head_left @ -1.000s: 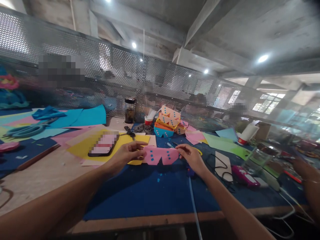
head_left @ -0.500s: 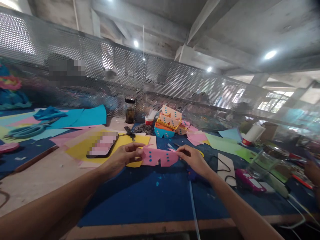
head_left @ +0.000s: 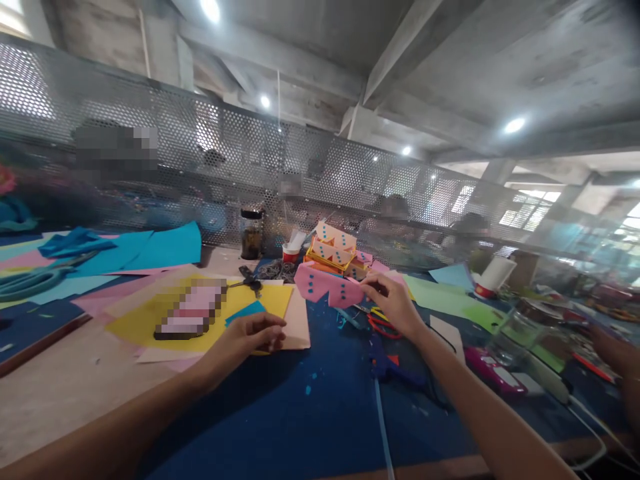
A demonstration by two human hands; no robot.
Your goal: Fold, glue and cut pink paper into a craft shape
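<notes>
My right hand (head_left: pixel 393 301) pinches a pink paper cut-out with blue dots (head_left: pixel 327 285) and holds it up in front of a stack of similar folded paper pieces (head_left: pixel 333 250) at the back of the table. My left hand (head_left: pixel 250 337) rests with curled fingers on the yellow and peach sheets (head_left: pixel 280 303), beside a small blue paper scrap (head_left: pixel 245 311); it no longer touches the cut-out. Whether its fingers hold anything is unclear.
A phone (head_left: pixel 190 317) lies on the yellow sheet. Black scissors (head_left: pixel 249 278), a dark jar (head_left: pixel 250 233) and a red-rimmed cup (head_left: pixel 290 252) stand behind. A glue gun (head_left: pixel 387 365) lies on the blue mat (head_left: pixel 320 413). Teal sheets (head_left: pixel 150 245) lie left; another person's arm (head_left: pixel 617 353) is far right.
My left hand let go of the pink cut-out and dropped to the yellow sheet. My right hand carried the cut-out up and back toward the paper stack.
</notes>
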